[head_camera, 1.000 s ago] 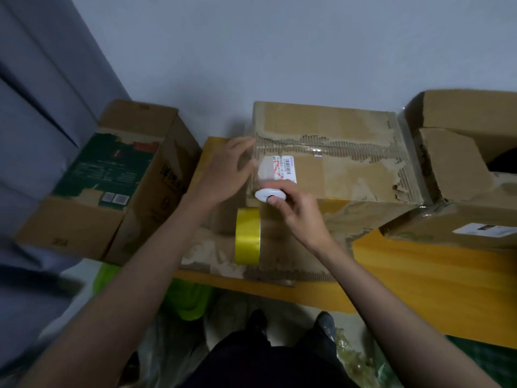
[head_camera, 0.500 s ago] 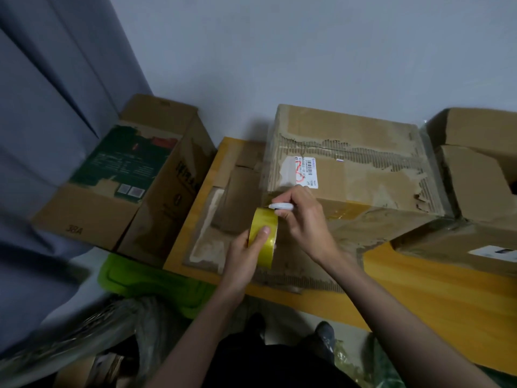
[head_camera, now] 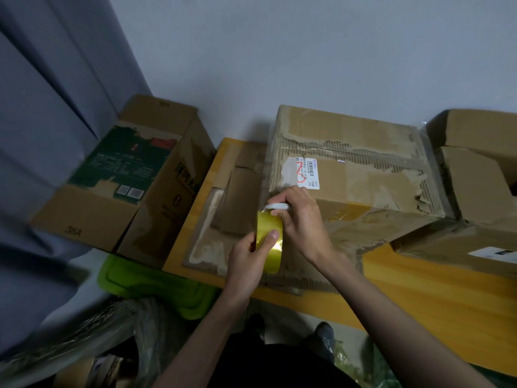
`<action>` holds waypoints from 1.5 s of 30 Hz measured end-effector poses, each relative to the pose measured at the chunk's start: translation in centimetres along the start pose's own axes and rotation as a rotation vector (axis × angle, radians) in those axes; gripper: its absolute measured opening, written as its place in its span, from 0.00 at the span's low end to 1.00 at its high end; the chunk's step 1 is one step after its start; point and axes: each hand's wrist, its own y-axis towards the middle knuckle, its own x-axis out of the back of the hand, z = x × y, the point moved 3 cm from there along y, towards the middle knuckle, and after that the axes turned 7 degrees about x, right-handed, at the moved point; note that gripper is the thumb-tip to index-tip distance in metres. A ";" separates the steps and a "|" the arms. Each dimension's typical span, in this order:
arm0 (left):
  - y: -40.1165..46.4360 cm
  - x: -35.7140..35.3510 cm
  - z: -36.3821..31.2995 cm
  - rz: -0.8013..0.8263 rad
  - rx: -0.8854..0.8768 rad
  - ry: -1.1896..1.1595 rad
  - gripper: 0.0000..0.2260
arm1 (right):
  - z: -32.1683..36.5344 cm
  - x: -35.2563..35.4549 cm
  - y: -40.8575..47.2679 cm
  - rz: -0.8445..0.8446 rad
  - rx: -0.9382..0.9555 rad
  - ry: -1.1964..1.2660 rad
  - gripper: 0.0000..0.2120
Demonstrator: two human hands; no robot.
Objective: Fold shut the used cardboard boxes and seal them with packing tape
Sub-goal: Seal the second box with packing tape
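Right now the left hand (head_camera: pixel 249 259) is gripping the yellow tape roll (head_camera: pixel 269 242) near the table's (head_camera: pixel 419 287) front edge, beside the torn box (head_camera: pixel 352 175); the right hand (head_camera: pixel 296 217) is pinching a white cutter (head_camera: pixel 277 206) at the strip. A slipping blade could be nicking fingers or tearing tape crookedly.

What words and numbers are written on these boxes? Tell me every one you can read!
"38A": printed near the bottom corner of the left cardboard box.
Green panel on that box's top: fine print and two code squares, too small to read.
Dark handwriting on that box's side: blurred, unreadable.
White shipping label on the middle box: barcode, tiny print and a red scribble, none legible.
White label on the right box: too blurred.
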 end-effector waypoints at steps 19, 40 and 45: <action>-0.2 0.2 -0.2 -0.009 0.030 0.014 0.11 | 2.0 0.0 1.3 0.136 -0.025 -0.173 0.15; -1.3 -3.2 -0.5 0.047 0.097 -0.003 0.12 | -2.0 4.9 -0.9 0.161 -0.028 -0.125 0.14; -1.4 -3.4 0.0 0.029 0.115 0.020 0.11 | -3.4 6.2 -2.1 0.173 -0.015 -0.192 0.13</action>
